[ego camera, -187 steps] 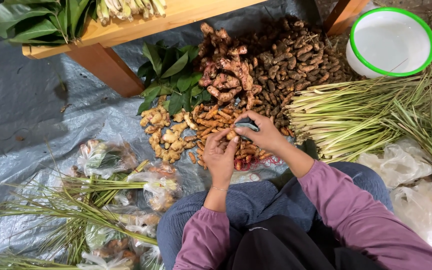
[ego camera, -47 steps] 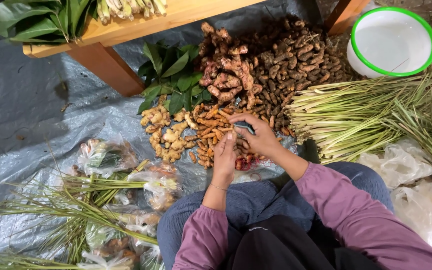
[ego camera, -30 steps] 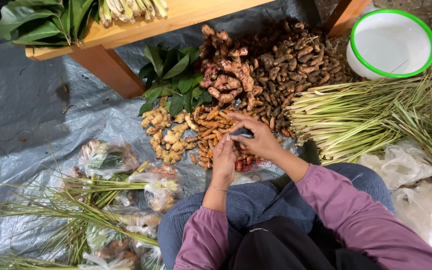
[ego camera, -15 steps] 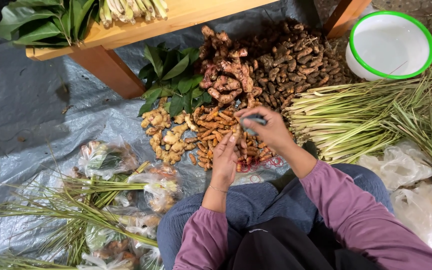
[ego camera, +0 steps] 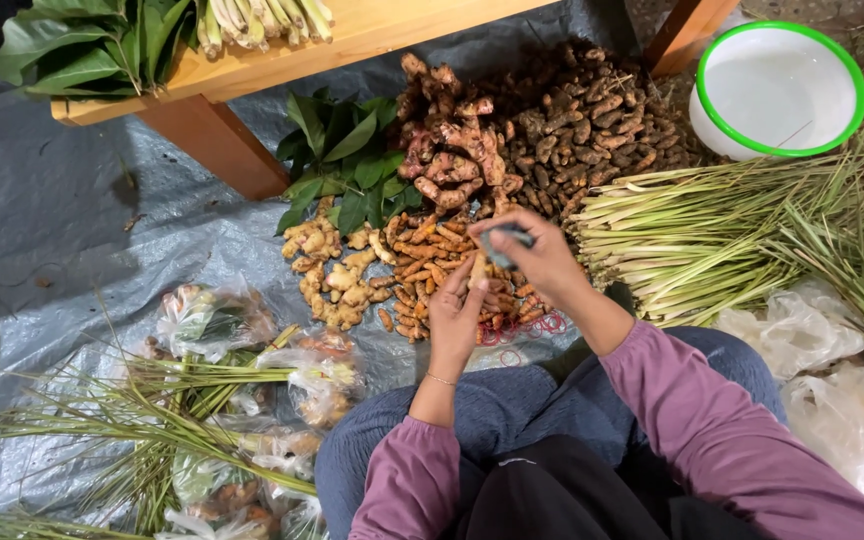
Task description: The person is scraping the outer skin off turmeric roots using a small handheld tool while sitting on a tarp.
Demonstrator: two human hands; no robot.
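Observation:
My left hand [ego camera: 457, 312] grips a small orange turmeric root [ego camera: 476, 268] over the pile of orange turmeric roots [ego camera: 427, 270] on the grey tarp. My right hand [ego camera: 537, 255] is closed on a small grey-blue tool [ego camera: 505, 240], which looks like a knife, with its tip at the root. Red rubber bands [ego camera: 522, 330] lie on the tarp just below my hands. My knees in blue trousers are under both arms.
Pale ginger pieces [ego camera: 337, 270], pinkish galangal [ego camera: 447, 160] and dark brown roots [ego camera: 582, 120] lie behind. Lemongrass bundles [ego camera: 712, 230] and a white green-rimmed bowl [ego camera: 782, 90] sit right. Green leaves [ego camera: 347, 165], a wooden table leg [ego camera: 217, 145], bagged herb packs [ego camera: 252, 400] lie left.
My right hand has lifted from the turmeric pile with the small tool and come up to the root held in my left hand, which stayed in place.

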